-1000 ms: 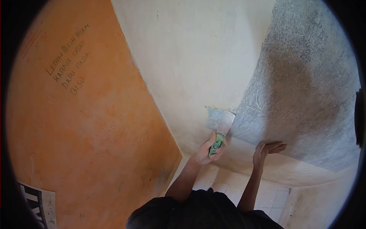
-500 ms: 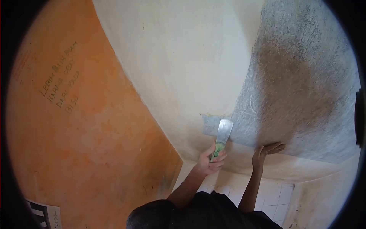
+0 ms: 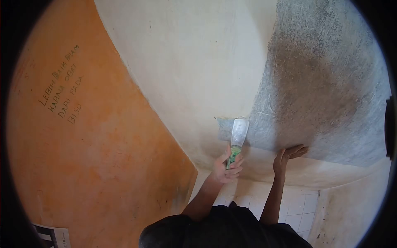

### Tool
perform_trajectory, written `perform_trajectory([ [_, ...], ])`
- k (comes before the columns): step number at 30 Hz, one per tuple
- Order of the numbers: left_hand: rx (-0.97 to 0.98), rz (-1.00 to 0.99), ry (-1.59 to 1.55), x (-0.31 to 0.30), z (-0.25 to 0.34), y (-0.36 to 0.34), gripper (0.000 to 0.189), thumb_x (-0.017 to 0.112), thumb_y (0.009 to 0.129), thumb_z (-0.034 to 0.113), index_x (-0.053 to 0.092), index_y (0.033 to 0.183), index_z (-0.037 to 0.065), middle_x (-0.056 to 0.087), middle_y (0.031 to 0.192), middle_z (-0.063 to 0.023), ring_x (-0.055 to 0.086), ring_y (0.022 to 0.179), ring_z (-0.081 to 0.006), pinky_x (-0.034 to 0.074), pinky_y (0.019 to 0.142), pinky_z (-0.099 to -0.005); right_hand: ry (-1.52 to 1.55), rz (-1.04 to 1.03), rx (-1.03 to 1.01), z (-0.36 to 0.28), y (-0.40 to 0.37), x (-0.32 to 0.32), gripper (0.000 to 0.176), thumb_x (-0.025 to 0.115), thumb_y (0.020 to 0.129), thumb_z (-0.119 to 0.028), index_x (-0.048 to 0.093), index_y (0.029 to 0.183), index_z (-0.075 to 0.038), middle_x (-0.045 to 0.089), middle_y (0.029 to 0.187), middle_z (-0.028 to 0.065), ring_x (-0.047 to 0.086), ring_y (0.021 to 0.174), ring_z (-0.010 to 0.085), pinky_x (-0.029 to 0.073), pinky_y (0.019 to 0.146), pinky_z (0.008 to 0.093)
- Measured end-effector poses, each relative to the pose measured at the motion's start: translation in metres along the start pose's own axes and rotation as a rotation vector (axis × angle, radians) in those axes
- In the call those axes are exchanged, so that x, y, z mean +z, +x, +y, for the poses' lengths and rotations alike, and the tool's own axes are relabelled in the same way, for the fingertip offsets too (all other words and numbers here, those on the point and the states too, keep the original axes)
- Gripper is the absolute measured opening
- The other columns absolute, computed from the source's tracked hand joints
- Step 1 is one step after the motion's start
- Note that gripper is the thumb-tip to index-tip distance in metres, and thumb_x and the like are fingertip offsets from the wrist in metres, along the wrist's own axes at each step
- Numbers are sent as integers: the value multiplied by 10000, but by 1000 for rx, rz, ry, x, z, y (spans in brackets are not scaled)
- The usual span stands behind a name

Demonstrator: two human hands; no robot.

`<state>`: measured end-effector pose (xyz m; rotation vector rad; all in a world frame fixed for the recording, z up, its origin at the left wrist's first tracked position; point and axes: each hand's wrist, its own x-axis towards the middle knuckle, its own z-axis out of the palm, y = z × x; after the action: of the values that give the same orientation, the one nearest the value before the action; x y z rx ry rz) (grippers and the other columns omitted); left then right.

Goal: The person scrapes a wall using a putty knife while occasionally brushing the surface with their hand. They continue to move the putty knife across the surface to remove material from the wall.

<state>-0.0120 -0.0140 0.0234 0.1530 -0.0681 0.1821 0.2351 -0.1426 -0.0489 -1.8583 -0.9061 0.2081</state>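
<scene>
A scraper with a broad metal blade (image 3: 240,131) and a green handle (image 3: 233,158) is gripped in my left hand (image 3: 226,168), its fingers wrapped round the handle. The blade points up the wall and overlaps a small grey bared strip (image 3: 224,129), its tip close to the strip's upper edge. To the right, my right hand (image 3: 292,152) lies flat with fingers stretched out, near the lower border of the large grey rough area (image 3: 331,82). Cream paint (image 3: 198,66) covers the surface above and left of the blade.
An orange wall (image 3: 103,157) with handwritten lettering (image 3: 62,84) fills the left side, meeting the cream surface along a slanting edge. White tiles (image 3: 297,208) show low behind my arms. A printed sheet (image 3: 60,236) is at the bottom left.
The scraper blade has slid slightly up towards the upper edge of the grey strip. My right hand keeps its place by the grey border; the whole view has shifted a little.
</scene>
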Motion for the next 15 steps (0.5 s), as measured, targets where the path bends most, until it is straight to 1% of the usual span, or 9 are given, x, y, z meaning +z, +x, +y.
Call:
perform_trajectory([
  [1,10,31,22,1,4,2,527,359,952,571,460,817,71,366,600,33,272,386,-57,218,329,-201,-60,94,-41,-7,6,3,846,287,982,-507,-209,1426,14,-250,1472,300,-165,1389,440,-24,1127,497],
  [2,9,17,36,4,9,9,527,359,952,571,460,817,71,366,600,33,272,386,-57,218,329,-201,-117,192,-82,-16,13,7,848,287,981,-508,-213,1425,13,-255,1472,296,-192,1381,440,-54,1115,514],
  [4,46,-122,15,28,17,17,525,347,962,555,466,821,64,379,599,22,279,383,-69,228,328,-203,-232,368,-137,-32,12,17,852,288,978,-510,-219,1423,10,-265,1473,287,-247,1365,439,-114,1091,547],
  [5,43,-121,2,48,26,24,525,347,962,555,466,821,64,379,599,22,279,383,-69,228,328,-203,-305,450,-159,-33,6,13,854,289,977,-511,-222,1423,8,-270,1473,283,-275,1357,438,-144,1079,564],
  [7,154,-292,40,87,50,42,529,361,954,560,490,826,63,396,621,10,324,414,-86,260,357,-224,-342,422,-160,-29,-4,-3,856,290,976,-511,-222,1423,8,-271,1473,283,-275,1357,438,-145,1078,565],
  [8,164,-304,44,74,43,42,529,361,954,560,490,826,63,396,621,10,324,414,-86,260,357,-224,-345,408,-176,-29,1,-6,857,291,975,-512,-222,1423,9,-272,1472,283,-276,1356,438,-146,1078,565],
  [11,92,-88,102,4,15,25,541,343,957,563,506,843,60,387,611,17,312,408,-76,253,354,-217,-316,411,-188,-31,16,3,862,295,972,-515,-222,1422,9,-275,1471,282,-278,1356,437,-149,1076,566],
  [12,72,-8,134,0,8,16,543,332,961,560,509,848,59,386,611,20,305,405,-71,250,353,-215,-317,406,-173,-28,11,3,864,296,972,-516,-222,1422,9,-276,1471,282,-279,1356,437,-150,1076,566],
  [15,53,-29,145,-8,10,6,538,326,965,555,507,846,63,388,616,24,292,398,-66,240,355,-207,-329,368,-156,-21,1,2,868,298,970,-517,-222,1422,9,-277,1470,281,-280,1355,437,-152,1075,567],
])
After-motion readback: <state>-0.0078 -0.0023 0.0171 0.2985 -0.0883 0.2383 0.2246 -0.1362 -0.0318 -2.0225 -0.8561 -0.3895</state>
